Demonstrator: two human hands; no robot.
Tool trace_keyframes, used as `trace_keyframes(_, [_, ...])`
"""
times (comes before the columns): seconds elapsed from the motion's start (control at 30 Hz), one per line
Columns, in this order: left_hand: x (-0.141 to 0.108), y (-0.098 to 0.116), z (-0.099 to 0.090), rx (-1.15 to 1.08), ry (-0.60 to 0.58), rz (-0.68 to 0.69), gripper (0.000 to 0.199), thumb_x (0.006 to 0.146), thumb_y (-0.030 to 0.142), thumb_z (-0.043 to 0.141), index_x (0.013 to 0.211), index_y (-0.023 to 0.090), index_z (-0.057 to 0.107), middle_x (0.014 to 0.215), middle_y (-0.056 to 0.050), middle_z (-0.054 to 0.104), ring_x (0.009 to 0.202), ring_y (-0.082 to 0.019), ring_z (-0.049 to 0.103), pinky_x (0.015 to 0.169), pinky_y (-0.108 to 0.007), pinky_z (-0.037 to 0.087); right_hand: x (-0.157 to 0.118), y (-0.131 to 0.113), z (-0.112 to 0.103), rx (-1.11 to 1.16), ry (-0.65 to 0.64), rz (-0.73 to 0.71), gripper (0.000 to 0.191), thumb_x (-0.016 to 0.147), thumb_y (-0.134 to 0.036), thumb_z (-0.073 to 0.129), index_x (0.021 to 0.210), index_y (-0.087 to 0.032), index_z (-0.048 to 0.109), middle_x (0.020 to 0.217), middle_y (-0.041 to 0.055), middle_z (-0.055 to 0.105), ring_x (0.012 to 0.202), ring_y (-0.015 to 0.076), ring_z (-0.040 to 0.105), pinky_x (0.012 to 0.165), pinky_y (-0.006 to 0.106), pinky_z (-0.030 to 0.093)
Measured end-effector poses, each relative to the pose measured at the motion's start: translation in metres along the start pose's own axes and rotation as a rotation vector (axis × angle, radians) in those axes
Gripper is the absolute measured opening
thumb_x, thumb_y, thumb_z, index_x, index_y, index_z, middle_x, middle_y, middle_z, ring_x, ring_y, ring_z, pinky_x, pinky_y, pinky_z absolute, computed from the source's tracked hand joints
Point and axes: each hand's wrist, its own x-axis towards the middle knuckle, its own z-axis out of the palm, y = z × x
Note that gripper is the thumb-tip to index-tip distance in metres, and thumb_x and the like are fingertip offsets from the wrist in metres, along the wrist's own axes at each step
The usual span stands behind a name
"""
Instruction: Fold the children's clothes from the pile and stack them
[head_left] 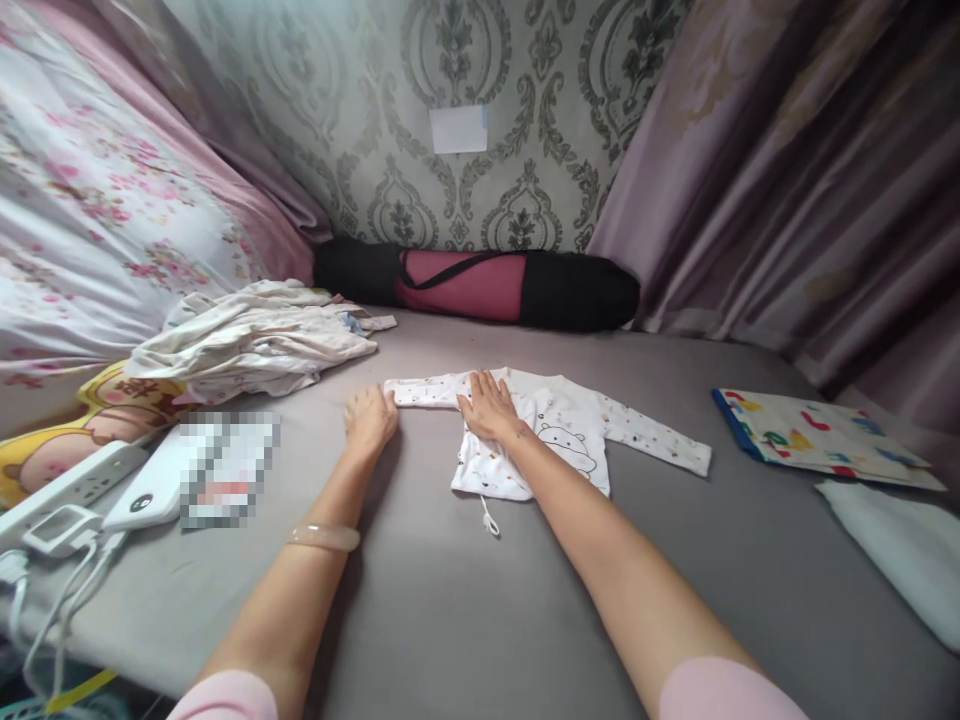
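A small white baby top (562, 420) with a printed animal outline and tiny coloured patterns lies spread on the grey sheet, both sleeves stretched out sideways. My left hand (370, 418) is closed in a pinch on the cuff of its left-side sleeve. My right hand (490, 408) rests flat on the top near that sleeve's shoulder, fingers stretched out and covering part of the cloth. A white tie string (489, 518) hangs loose from the lower hem. The right-side sleeve (660, 442) lies on the sheet, untouched.
Crumpled pale clothes (262, 335) lie at the left, near a power strip (82, 485) and a white power bank (150, 487) with cables. A black and red long bag (472, 285) lies along the wall. Folded patterned cloth (825, 435) and white cloth (900, 550) lie right.
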Motion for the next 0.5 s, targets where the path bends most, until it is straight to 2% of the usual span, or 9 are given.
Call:
trace_keyframes(0.13, [0.021, -0.002, -0.001, -0.024, -0.014, -0.087, 0.047, 0.091, 0.042, 0.040, 0.118, 0.008, 0.056, 0.125, -0.025, 0.054, 0.118, -0.038, 0.048, 0.094, -0.045, 0.039, 0.003, -0.005, 0.001, -0.022, 0.003, 0.100, 0.076, 0.095, -0.052, 0.015, 0.151, -0.001, 0.015, 0.159, 0.0166, 0.009, 0.146, 0.0283, 0.001, 0.114, 0.050, -0.006])
trace_keyframes(0.23, [0.035, -0.001, 0.001, -0.071, -0.066, -0.133, 0.040, 0.088, 0.043, 0.045, 0.108, 0.013, 0.062, 0.119, -0.022, 0.060, 0.116, -0.038, 0.051, 0.092, -0.045, 0.041, 0.004, -0.007, 0.003, -0.032, 0.019, 0.150, 0.080, 0.094, -0.055, 0.018, 0.150, 0.001, 0.015, 0.158, 0.0212, 0.008, 0.145, 0.0317, 0.000, 0.113, 0.051, -0.006])
trace_keyframes(0.33, [0.042, 0.001, 0.004, -0.105, -0.095, -0.165, 0.031, 0.088, 0.038, 0.044, 0.101, 0.017, 0.063, 0.114, -0.018, 0.064, 0.114, -0.036, 0.053, 0.091, -0.044, 0.041, 0.004, -0.007, 0.004, -0.026, 0.029, 0.180, 0.081, 0.093, -0.058, 0.020, 0.151, -0.002, 0.016, 0.158, 0.0225, 0.006, 0.145, 0.0336, -0.003, 0.112, 0.052, -0.007])
trace_keyframes(0.5, [0.040, 0.008, 0.008, -0.102, 0.019, -0.142, 0.035, 0.092, 0.033, 0.035, 0.113, 0.014, 0.055, 0.108, -0.020, 0.066, 0.105, -0.034, 0.060, 0.085, -0.042, 0.043, 0.007, -0.007, 0.003, -0.001, -0.001, 0.199, 0.080, 0.092, -0.060, 0.021, 0.152, -0.008, 0.015, 0.159, 0.0210, 0.004, 0.145, 0.0341, -0.006, 0.110, 0.055, -0.009])
